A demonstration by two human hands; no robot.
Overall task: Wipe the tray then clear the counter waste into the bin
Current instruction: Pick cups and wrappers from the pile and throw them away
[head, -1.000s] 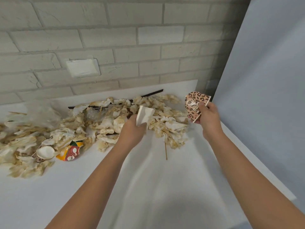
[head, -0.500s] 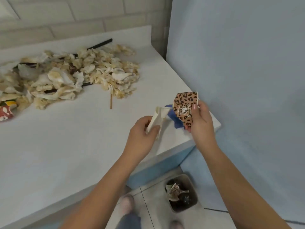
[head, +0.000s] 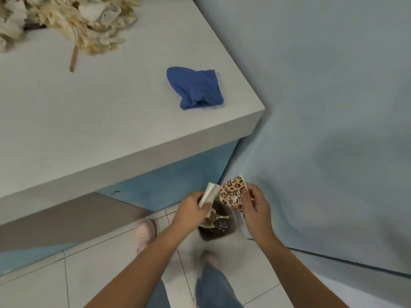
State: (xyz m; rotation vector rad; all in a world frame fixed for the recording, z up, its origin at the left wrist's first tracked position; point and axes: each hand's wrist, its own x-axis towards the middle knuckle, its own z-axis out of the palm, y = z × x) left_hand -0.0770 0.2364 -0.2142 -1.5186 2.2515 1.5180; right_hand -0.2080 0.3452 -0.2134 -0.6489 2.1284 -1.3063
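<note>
Head view looks down past the corner of one pale counter (head: 89,121) to a tiled floor, where one small dark bin (head: 231,232) stands close to the counter's blue base. Two hands hang just above the bin's opening. The left hand (head: 191,210) pinches one flattened white paper piece (head: 210,193) between thumb and curled fingers. The right hand (head: 255,205) grips one crushed leopard-print paper cup (head: 232,194) by its rim. The two held pieces sit side by side, nearly touching. Inside the bin lie dark scraps and one more leopard-print scrap (head: 212,215); how many scraps in all cannot be told.

On the counter, one crumpled blue cloth (head: 195,87) lies near the front right corner. One heap of pale, crumpled waste (head: 73,16) covers the far left part of the counter, well apart from the cloth, and one wooden stick (head: 73,58) pokes out of the heap's near edge. Two feet stand on the tiles: one pink shoe (head: 145,232) is plain, the other is blurred.
</note>
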